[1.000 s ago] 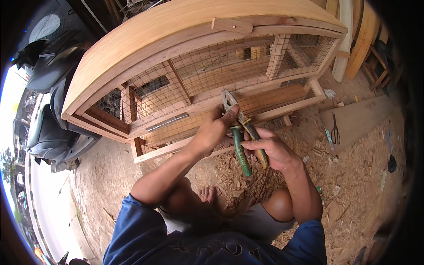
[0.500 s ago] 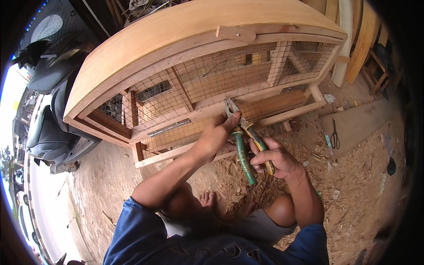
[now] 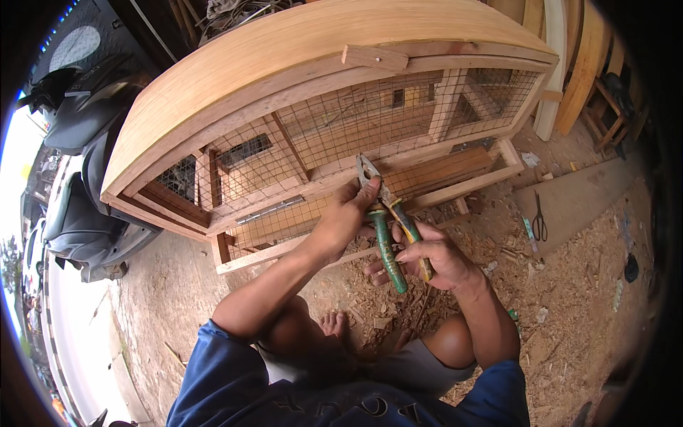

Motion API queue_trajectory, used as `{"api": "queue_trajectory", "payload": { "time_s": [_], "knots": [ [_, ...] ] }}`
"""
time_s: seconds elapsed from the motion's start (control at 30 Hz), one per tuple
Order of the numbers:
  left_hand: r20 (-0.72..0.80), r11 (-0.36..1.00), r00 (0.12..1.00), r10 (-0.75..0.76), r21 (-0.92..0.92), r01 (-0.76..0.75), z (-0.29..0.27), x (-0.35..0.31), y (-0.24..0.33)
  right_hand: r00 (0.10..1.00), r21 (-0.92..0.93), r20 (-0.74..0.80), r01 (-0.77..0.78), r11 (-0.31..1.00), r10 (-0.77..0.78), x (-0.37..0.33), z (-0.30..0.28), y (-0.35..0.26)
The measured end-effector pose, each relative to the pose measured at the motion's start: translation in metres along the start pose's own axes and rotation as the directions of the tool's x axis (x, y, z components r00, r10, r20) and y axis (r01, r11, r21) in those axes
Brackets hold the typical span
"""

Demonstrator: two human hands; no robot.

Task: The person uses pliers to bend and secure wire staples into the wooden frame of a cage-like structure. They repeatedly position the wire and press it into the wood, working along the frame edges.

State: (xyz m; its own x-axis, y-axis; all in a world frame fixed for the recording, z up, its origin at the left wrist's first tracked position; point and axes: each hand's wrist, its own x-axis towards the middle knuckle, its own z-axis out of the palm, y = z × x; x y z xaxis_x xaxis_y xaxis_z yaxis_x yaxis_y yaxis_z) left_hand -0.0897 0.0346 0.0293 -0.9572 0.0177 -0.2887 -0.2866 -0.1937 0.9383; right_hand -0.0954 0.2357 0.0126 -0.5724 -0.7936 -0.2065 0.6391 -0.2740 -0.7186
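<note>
Pliers (image 3: 388, 210) with green and yellow grips are held in front of a wooden cage (image 3: 299, 192) with wire mesh. My left hand (image 3: 343, 222) pinches the metal near their pivot, thumb on top. Around the handles is my right hand (image 3: 434, 260), its thumb lying across them and its fingertips showing past the green one. The jaws point up and away from me, over the cage's lower front rail; whether they touch it I cannot tell. A small wooden turn-latch (image 3: 375, 57) sits on the cage's upper edge.
Scissors (image 3: 539, 219) lie on a flat board (image 3: 580, 203) at the right. Wood shavings (image 3: 555, 320) litter the ground around my feet. A dark motor scooter (image 3: 96, 171) stands left of the cage, and planks (image 3: 580, 71) lean at the back right.
The pliers have shifted slightly left and their handles are closer together. My right hand's fingers now reach past the green handle, where before they were at the yellow one.
</note>
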Motion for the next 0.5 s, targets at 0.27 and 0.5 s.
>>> {"api": "queue_trajectory", "payload": {
  "time_s": [0.27,0.5],
  "knots": [
    [0.062,0.999,0.998,-0.015,-0.039,0.018,-0.001,-0.001,0.003,0.993,0.232,0.114,-0.056,0.971,0.029,0.017,-0.006,0.019],
    [-0.005,0.999,1.000,-0.004,-0.033,0.004,0.002,-0.001,0.000,0.994,0.205,0.107,-0.044,0.978,0.022,0.016,-0.002,0.022]
  ]
}}
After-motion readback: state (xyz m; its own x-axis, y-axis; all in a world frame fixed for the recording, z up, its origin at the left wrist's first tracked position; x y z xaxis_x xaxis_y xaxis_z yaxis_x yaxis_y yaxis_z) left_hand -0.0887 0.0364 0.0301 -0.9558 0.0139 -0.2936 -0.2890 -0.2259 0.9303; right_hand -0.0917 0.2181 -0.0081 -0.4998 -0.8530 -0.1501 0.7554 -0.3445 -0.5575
